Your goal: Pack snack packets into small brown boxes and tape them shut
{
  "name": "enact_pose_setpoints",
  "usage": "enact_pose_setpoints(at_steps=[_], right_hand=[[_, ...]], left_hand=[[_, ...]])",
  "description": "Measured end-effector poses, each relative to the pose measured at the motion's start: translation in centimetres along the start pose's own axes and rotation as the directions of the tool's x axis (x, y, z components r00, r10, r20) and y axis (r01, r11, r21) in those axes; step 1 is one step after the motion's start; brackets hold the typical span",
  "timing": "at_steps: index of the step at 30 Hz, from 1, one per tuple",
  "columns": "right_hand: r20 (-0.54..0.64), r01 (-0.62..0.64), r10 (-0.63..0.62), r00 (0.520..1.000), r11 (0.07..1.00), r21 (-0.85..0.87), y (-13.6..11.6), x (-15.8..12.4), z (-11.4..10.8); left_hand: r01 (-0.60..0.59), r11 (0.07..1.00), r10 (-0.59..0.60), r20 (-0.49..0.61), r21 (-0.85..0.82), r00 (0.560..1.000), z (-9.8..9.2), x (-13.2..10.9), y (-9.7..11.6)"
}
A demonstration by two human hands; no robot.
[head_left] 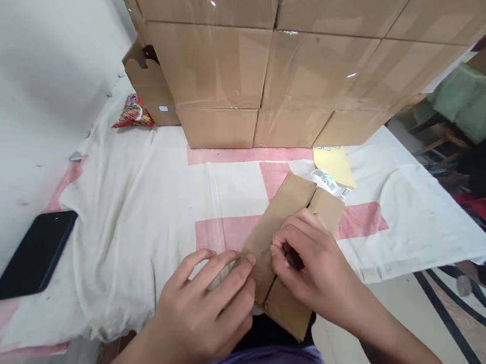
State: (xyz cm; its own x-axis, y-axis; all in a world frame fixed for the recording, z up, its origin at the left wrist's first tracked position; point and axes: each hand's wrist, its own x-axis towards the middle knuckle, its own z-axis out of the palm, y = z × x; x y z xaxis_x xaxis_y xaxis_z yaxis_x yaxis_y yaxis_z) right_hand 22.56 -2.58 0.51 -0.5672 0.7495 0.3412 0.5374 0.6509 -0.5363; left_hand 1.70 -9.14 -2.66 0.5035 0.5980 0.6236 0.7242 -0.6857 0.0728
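A small brown cardboard box [263,255] lies at a slant near the table's front edge, a dark seam running between its two flaps. My left hand [210,308] rests by its left side with the fingers stretched out, the fingertips touching the cardboard. Over the seam, my right hand [309,255] is closed, thumb and index finger pinched together. Whatever lies in that pinch, if anything, is too small to make out. Just beyond the box's far end are a whitish strip with printing [329,182] and a yellow paper [336,164].
Stacked cartons [221,67] under clear plastic stand at the back. Left of them are an open cardboard holder [154,91] and a red snack packet [134,114]. A black phone [34,257] lies at left on the white and pink cloth [135,192]. A wall borders the left side.
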Motion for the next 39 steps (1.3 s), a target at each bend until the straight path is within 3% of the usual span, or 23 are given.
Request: enact_pose_setpoints(at_steps=[4,8,11,18,21,25,30,34,36,39], right_hand=[[0.001,-0.010,0.010,1.000,0.988,0.151,0.1,0.1,-0.2],[-0.131,0.021,0.013,0.991,0.966,0.256,0.3,0.3,-0.1],[-0.224,0.060,0.006,0.975,0.956,0.286,0.7,0.0,0.1],[-0.319,0.132,0.010,0.948,0.898,0.420,2.0,-1.3,0.0],[-0.344,0.184,-0.032,0.938,0.889,0.420,2.2,-1.6,0.0],[-0.341,0.215,-0.122,0.932,0.944,0.250,2.7,-2.0,-0.1],[-0.221,0.264,-0.242,0.945,0.962,0.075,5.1,-2.3,-0.7],[-0.212,0.251,-0.234,0.949,0.966,0.056,6.0,-2.1,-0.6],[-0.199,0.229,-0.220,0.955,0.973,0.026,5.7,-2.0,-0.4],[-0.133,0.182,-0.186,0.974,0.982,-0.042,4.9,-1.8,-0.3]], left_hand=[[0.068,0.995,-0.076,-0.123,-0.067,0.989,0.2,0.3,0.1],[0.109,0.990,-0.128,-0.239,-0.093,0.963,0.6,0.7,0.1],[0.140,0.974,-0.184,-0.270,-0.176,0.945,1.0,1.1,0.4],[0.128,0.920,-0.243,-0.284,-0.370,0.927,1.5,2.2,1.4],[0.178,0.852,-0.325,-0.231,-0.492,0.917,1.9,2.4,1.6],[0.296,0.671,-0.490,-0.106,-0.680,0.865,2.8,2.4,1.5],[0.381,0.564,-0.569,-0.010,-0.733,0.822,3.3,2.6,1.5],[0.426,0.481,-0.635,0.030,-0.766,0.772,3.1,2.9,1.7],[0.444,0.380,-0.677,0.083,-0.811,0.731,2.8,3.3,1.7],[0.481,0.126,-0.739,0.241,-0.868,0.629,2.2,4.4,1.3]])
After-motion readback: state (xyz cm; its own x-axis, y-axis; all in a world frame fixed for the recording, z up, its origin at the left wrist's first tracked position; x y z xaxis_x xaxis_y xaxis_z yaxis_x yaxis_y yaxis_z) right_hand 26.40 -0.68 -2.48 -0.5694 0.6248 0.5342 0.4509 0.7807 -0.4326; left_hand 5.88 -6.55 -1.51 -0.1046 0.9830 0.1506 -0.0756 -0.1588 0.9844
